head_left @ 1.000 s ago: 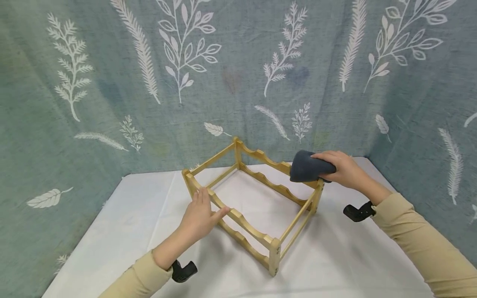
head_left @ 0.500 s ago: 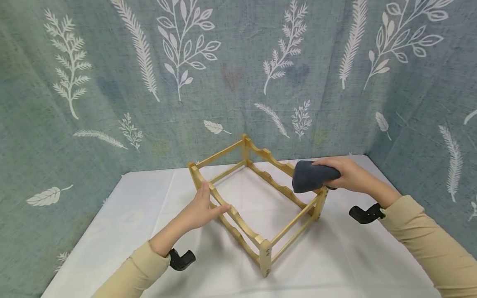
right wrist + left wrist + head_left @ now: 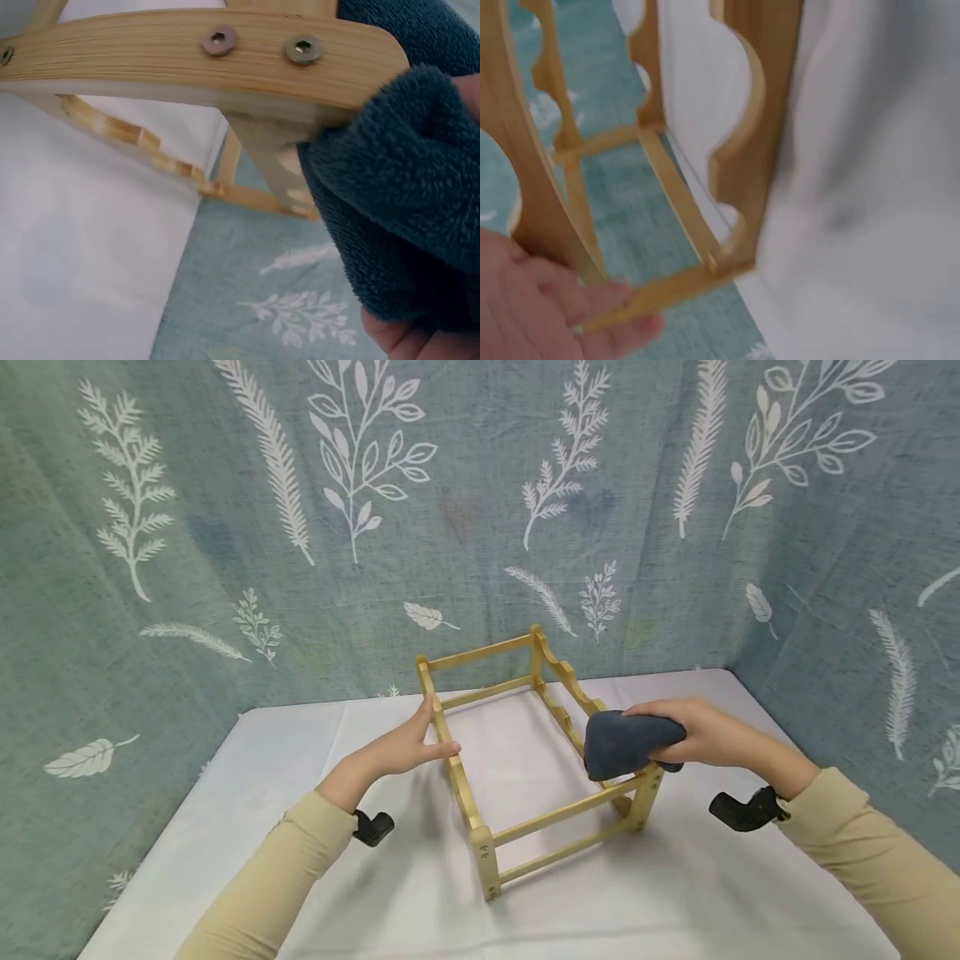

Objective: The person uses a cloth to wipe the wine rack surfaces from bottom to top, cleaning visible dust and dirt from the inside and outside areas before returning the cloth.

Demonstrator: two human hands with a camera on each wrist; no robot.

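Observation:
A light wooden rack with wavy, scalloped rails stands on the white table. My right hand grips a folded dark blue plush cloth at the rack's near right corner post. In the right wrist view the cloth lies against the rounded end of a post with two bolts in it. My left hand rests on the upper left rail, fingers stretched along it and thumb reaching across. From the left wrist, that hand shows at the lower left, its fingertips over the wood.
The white tablecloth spreads around the rack. Behind and at both sides hangs a grey-green curtain with white leaf prints. Each wrist carries a small black camera mount, one left and one right.
The rack has turned clockwise as seen from above: its near corner swung left, its far end right. My right hand and the cloth have come nearer. The left hand stays on its rail.

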